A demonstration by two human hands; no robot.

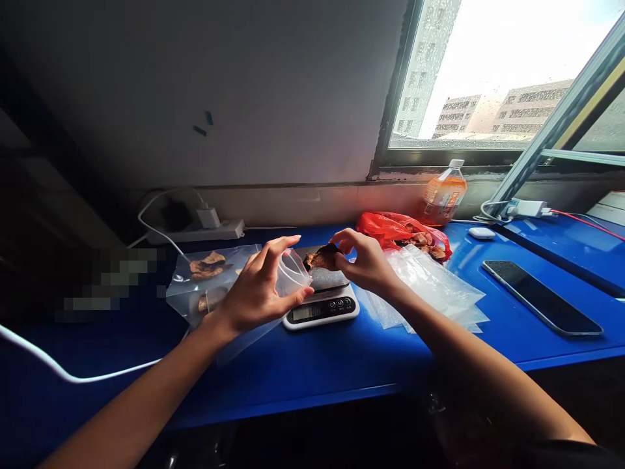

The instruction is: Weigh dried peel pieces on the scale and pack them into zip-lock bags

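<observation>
At the left, the person's left hand holds a clear bag, its thumb and forefinger spread well apart around the gaping mouth. To its right, the right hand is narrowed to a pinch, fingertips gripping a dark dried piece. The left forearm slants in from the near left, the right forearm from the near right, and both hands come close together over the blue table. The dried piece sits just off the right fingertips, beside the bag's mouth and above the far part of a white scale; whether it touches the scale I can't tell. Left of the left hand, more dried slices show at a plastic bag. Beyond the right hand lies a red bag with further dried slices, and nearer, a spread of flat clear bags; farther right lies a phone.
</observation>
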